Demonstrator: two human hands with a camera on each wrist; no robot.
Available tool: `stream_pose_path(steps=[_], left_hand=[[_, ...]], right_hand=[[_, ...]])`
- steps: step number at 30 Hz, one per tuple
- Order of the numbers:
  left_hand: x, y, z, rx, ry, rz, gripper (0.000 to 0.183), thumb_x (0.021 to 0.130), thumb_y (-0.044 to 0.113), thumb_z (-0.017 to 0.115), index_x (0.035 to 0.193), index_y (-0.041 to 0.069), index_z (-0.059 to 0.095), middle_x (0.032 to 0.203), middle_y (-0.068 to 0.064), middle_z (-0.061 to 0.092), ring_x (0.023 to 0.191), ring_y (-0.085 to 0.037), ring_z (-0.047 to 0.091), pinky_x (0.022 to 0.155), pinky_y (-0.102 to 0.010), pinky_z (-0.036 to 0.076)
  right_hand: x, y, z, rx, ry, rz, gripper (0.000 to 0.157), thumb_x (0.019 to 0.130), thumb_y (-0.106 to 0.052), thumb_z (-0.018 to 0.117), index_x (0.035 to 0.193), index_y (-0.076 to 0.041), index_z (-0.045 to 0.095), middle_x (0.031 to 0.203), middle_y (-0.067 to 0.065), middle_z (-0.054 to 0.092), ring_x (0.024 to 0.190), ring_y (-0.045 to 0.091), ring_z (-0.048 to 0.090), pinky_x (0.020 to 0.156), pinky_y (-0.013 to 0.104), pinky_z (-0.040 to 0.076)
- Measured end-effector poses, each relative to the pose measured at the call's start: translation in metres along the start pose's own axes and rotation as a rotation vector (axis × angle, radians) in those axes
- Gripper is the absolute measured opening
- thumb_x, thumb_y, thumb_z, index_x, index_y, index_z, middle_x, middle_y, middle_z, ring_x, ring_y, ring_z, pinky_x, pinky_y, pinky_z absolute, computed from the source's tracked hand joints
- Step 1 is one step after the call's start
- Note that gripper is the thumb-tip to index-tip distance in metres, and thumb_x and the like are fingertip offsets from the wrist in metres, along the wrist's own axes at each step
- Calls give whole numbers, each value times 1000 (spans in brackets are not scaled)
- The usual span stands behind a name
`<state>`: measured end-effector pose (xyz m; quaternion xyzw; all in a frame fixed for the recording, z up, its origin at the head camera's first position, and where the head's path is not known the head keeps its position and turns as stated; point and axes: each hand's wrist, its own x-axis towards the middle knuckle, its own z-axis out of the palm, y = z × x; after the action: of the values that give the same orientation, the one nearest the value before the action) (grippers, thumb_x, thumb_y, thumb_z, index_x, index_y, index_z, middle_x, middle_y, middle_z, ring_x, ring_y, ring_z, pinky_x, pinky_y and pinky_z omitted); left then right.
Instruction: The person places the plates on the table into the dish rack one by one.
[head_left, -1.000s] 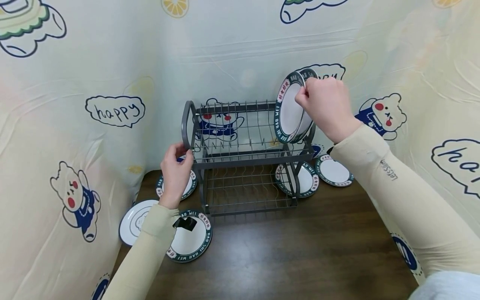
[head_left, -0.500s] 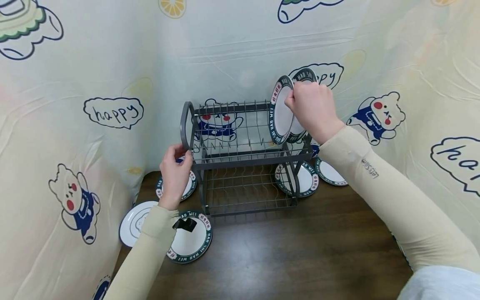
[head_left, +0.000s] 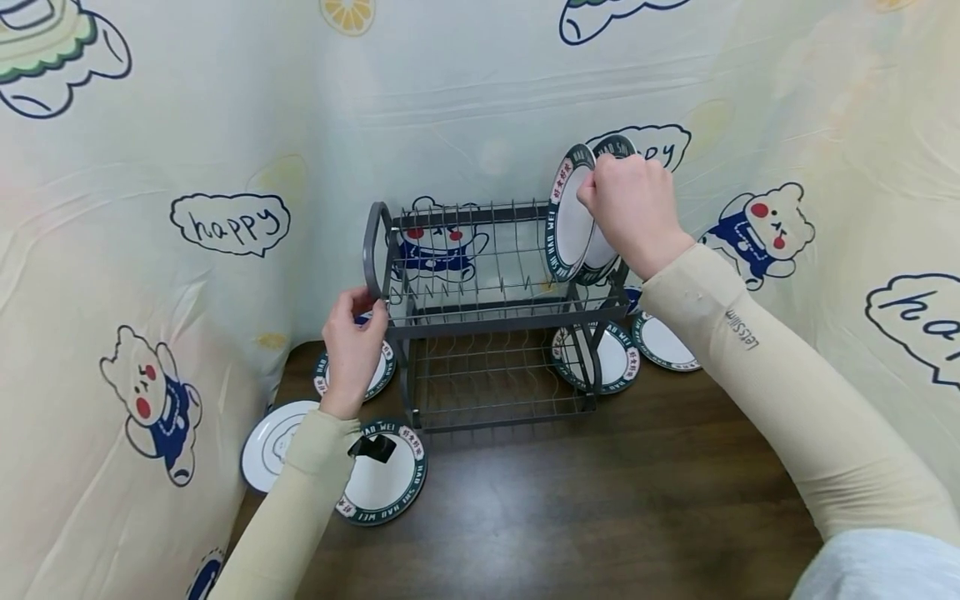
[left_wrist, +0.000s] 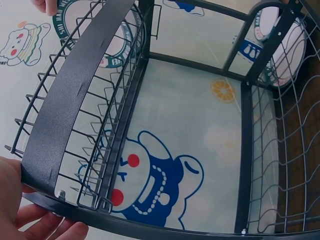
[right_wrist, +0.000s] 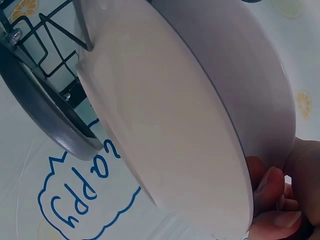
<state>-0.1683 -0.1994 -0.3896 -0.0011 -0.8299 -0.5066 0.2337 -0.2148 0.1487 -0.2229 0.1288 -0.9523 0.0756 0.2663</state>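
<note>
A two-tier dark metal dish rack (head_left: 487, 321) stands on the wooden table. My left hand (head_left: 352, 350) grips the left end of its upper tier; in the left wrist view the thumb lies above the frame bar (left_wrist: 60, 115) and the fingers below. At the upper tier's right end, my right hand (head_left: 633, 208) pinches the rim of a white plate (head_left: 572, 218) with a dark green lettered border, held upright. Just right of it stands a second plate (head_left: 604, 254), partly hidden. In the right wrist view, that plate's pale back (right_wrist: 165, 125) covers much of the held plate (right_wrist: 250, 75).
More plates lie flat: a bordered plate (head_left: 386, 479) at front left, an upside-down plate (head_left: 262, 454) beside it, another plate (head_left: 382, 371) behind the left hand. Two plates, one seen through the rack (head_left: 611, 358) and another (head_left: 663, 346), lie at right. Printed cloth (head_left: 465, 108) hangs behind.
My right hand has shifted slightly left with its plate, and the gap between the two upright plates has widened. My left hand stays on the rack.
</note>
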Motion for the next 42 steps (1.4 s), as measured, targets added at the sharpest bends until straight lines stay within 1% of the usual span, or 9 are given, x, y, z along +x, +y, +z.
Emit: stream_pose_path(steps=[5,11,15,19,24,26,31,37,42], left_hand=[[1,1,1,-2,2,8,33,104,23,60,131,3,62,126,-15,66,115,-24,64,94,-49,59],[1,1,1,0,1,8,32,104,23,60,130,4,62,125,-14,66,114,-23,64,94,-48,60],[0,1,1,0,1,7,32,104,23,60,130,3,62,125,-14,66,114,-23,64,94,-48,60],[-1,2,2,-7,0,11,32,105,23,60,130,3,62,125,-15,66,114,-24,64,95,-48,59],[0,3,2,-10,-2,8,32,105,22,60,130,3,62,125,-15,66,114,-24,64,95,-49,59],[-1,3,1,-8,-4,2,31,105,21,60,130,3,62,126,-15,65,115,-23,64,95,-48,59],[-2,2,1,-8,-3,-2,31,105,21,59,131,3,61,126,-15,65,116,-24,64,96,-48,59],[-2,2,1,-14,-4,3,32,105,22,59,131,3,61,127,-16,65,117,-25,64,96,-49,59],[-2,2,1,-11,-6,9,33,105,22,59,132,3,61,127,-16,65,117,-26,64,95,-49,59]], right_hand=[[0,0,-1,-19,-44,-4,27,102,-9,49,94,9,68,75,21,67,55,31,53,47,36,43],[2,0,5,-65,18,-49,30,102,-10,49,76,1,60,61,14,56,49,26,42,43,34,31],[2,0,4,-133,14,-67,36,105,-14,49,71,-2,54,56,10,50,48,24,40,42,32,27],[3,-2,-2,-244,-72,-71,38,108,-19,47,79,1,62,59,10,53,50,26,47,43,33,32],[2,-7,-9,-323,-198,-82,36,110,-19,47,115,8,70,75,20,67,59,28,56,53,43,52],[1,-9,-9,-332,-209,-92,35,110,-19,48,114,8,70,77,20,67,61,27,55,57,45,55],[-1,-10,-6,-341,-201,-102,28,108,-14,52,95,1,71,70,13,61,60,25,52,55,42,52],[-3,-13,-4,-353,-183,-92,23,104,-6,54,94,2,73,64,10,60,55,23,50,48,35,43],[-7,-12,-3,-358,-191,-60,17,98,1,57,100,5,74,71,15,67,59,26,56,52,36,47]])
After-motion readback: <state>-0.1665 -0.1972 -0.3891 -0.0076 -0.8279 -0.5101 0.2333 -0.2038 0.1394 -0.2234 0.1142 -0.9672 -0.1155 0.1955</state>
